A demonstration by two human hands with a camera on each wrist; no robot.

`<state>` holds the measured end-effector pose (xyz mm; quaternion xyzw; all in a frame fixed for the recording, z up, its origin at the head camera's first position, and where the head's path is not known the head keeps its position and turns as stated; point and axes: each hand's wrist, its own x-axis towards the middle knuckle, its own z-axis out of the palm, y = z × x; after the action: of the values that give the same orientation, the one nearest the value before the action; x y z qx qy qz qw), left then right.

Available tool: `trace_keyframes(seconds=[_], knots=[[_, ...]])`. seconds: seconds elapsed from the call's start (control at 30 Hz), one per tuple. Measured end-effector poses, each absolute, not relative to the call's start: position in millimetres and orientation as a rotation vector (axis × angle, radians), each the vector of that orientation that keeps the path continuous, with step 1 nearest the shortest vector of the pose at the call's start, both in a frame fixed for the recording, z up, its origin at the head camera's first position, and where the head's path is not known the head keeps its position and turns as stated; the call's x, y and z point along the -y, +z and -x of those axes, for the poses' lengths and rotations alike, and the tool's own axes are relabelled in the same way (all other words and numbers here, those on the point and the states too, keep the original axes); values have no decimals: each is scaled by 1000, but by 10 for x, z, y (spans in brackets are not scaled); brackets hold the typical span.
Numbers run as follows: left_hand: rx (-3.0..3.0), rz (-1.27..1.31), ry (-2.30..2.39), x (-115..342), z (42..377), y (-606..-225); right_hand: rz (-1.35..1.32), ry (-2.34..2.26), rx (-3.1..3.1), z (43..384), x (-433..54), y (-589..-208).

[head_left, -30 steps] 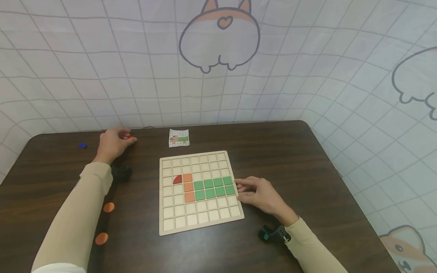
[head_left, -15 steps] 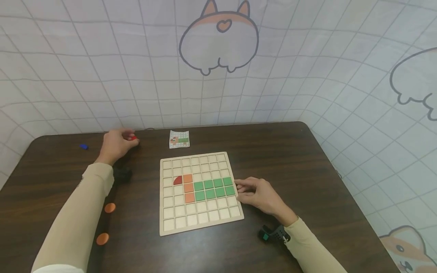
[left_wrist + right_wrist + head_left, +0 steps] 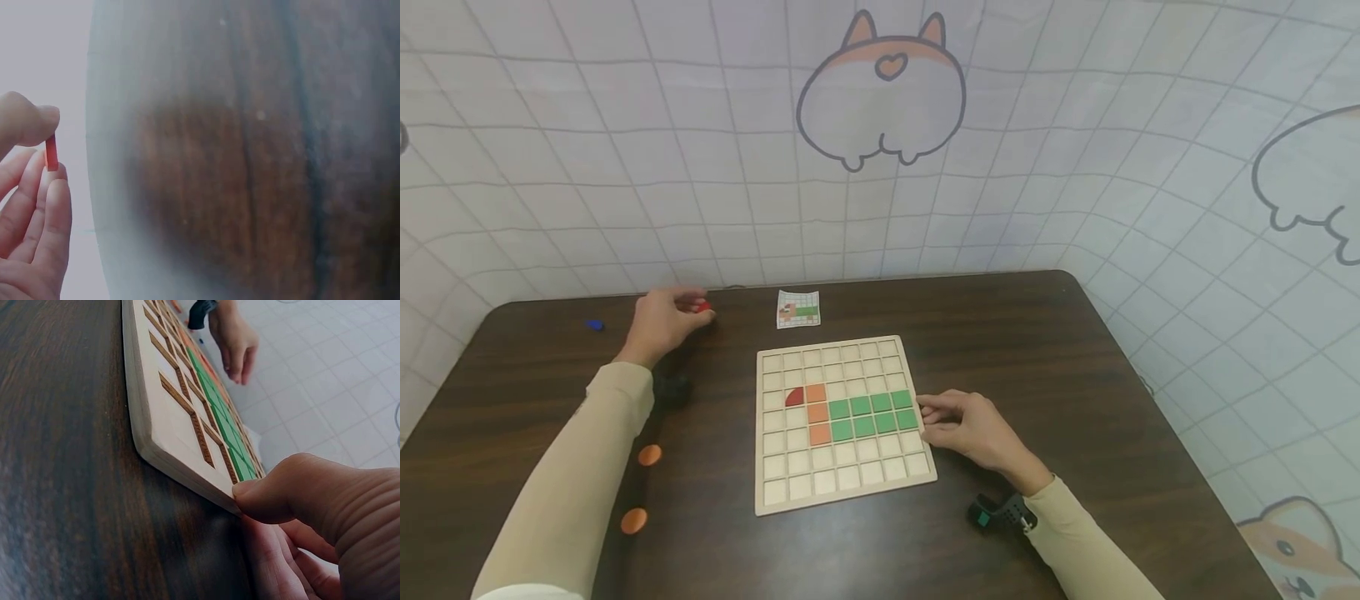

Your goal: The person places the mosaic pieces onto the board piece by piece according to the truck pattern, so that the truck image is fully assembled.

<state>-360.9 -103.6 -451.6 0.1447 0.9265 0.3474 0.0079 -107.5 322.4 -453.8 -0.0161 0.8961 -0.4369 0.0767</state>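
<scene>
Over the far left of the table, my left hand (image 3: 657, 325) pinches a small flat red piece (image 3: 51, 154) between thumb and fingertips. The left wrist view shows that piece edge-on. My right hand (image 3: 967, 429) grips the right edge of a pale wooden grid board (image 3: 823, 483); in the right wrist view its thumb (image 3: 265, 494) presses the rim from above. Set in the board are two rows of green square tiles (image 3: 873, 415), a column of three orange squares (image 3: 817, 413) and a dark red quarter-circle tile (image 3: 795, 397).
Behind the board lies a small printed card (image 3: 798, 310) with a coloured grid picture. A blue piece (image 3: 595, 325) is at the far left. Two orange pieces (image 3: 650, 455) lie beside the left forearm. A patterned cloth (image 3: 880, 217) hangs behind the table.
The head view has shifted slightly. My left hand, still pinching the red piece, has moved slightly right, and more of the piece shows. The right hand stays on the board's edge.
</scene>
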Motion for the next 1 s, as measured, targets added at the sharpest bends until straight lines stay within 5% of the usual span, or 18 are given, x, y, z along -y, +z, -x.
trace_keyframes(seconds=[1.0], knots=[[-2826,-605,1127,951,2977,-4232,83,-1313,-2691,1089,-3248,-4575]])
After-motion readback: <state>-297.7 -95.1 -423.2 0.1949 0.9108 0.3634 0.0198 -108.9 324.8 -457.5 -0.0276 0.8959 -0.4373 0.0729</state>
